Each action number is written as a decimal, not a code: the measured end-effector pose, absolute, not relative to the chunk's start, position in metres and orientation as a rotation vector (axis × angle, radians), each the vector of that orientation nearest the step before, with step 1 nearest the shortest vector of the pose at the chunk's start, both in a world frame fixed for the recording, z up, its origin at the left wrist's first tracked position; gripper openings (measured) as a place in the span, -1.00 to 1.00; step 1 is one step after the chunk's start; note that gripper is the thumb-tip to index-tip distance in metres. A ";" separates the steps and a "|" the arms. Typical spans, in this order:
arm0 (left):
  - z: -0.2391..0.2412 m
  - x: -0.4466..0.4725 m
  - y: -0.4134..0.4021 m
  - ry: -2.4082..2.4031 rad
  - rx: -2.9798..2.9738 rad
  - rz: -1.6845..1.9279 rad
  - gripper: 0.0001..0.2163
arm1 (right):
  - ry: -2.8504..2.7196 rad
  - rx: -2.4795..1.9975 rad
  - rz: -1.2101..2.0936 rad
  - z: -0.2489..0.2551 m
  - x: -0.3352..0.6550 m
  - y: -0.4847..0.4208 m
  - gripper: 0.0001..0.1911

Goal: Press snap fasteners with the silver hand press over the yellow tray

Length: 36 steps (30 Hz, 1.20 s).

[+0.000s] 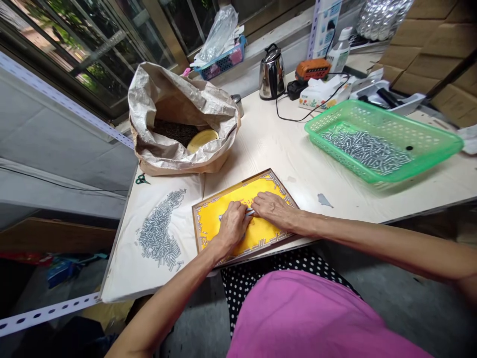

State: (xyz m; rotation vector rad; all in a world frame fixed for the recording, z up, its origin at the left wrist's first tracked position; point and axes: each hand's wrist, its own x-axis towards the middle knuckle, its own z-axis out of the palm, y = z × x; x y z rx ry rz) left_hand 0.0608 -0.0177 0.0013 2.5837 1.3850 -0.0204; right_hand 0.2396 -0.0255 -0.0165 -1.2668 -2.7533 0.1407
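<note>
My left hand (234, 221) is closed over the middle of a shallow tray with a yellow bottom (266, 228). Beside it my right hand (274, 206) is closed too, its fingertips almost meeting those of the left. Small silvery metal pins (250, 212) show between the two hands, partly hidden by the fingers. More such pins lie scattered along the tray's inner edges. Left of the tray, a heap of loose metal pins (158, 231) rests on a white cloth.
Behind the tray stands an open paper-lined sack (219, 161) with a yellow dish (203, 140) and dark bits inside. A green basket (436, 161) of metal pins is at right. Farther back are a steel kettle (271, 74) and a tissue box (316, 99). Small scissors (142, 179) lie at left.
</note>
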 end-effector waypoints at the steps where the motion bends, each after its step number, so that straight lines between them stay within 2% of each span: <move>1: 0.000 0.060 -0.016 1.387 2.578 -0.018 -0.95 | -2.753 -1.279 0.164 -0.017 0.240 -0.025 -0.83; 4: -0.004 0.057 -0.014 1.388 2.582 0.039 -0.79 | -2.687 -1.332 0.203 -0.018 0.246 -0.020 -0.80; 6: -0.006 0.054 -0.016 1.365 2.608 0.127 -0.65 | -2.635 -1.313 0.228 -0.018 0.253 -0.015 -0.57; 8: -0.006 0.054 -0.022 1.295 2.668 0.199 -0.65 | -2.615 -1.280 0.268 -0.020 0.259 -0.007 -0.44; 11: -0.007 0.058 -0.036 1.142 2.767 0.216 -0.82 | -2.608 -1.330 0.223 -0.027 0.263 0.006 -0.62; 13: -0.009 0.062 -0.044 1.069 2.762 0.194 -0.85 | -2.638 -1.348 0.123 -0.032 0.263 0.016 -0.75; 20: -0.015 0.065 -0.059 1.148 2.636 0.130 -0.81 | -2.676 -1.309 -0.023 -0.036 0.260 0.034 -0.74; 24: -0.007 0.052 -0.064 1.162 2.589 0.367 -0.80 | -2.645 -1.320 -0.107 -0.038 0.259 0.025 -0.77; 27: 0.001 0.021 -0.050 1.462 2.487 0.597 -0.79 | -2.551 -1.327 -0.032 -0.035 0.253 0.009 -0.81; 30: 0.006 -0.033 -0.018 1.896 2.340 0.647 -0.80 | -2.517 -1.304 0.223 -0.032 0.243 -0.016 -0.74; 33: 0.006 -0.091 0.017 2.325 2.135 0.486 -0.77 | -2.562 -1.301 0.421 -0.034 0.232 -0.038 -0.78; 36: 0.000 -0.131 0.041 2.416 2.134 0.202 -0.73 | -2.546 -1.357 0.521 -0.044 0.223 -0.049 -0.88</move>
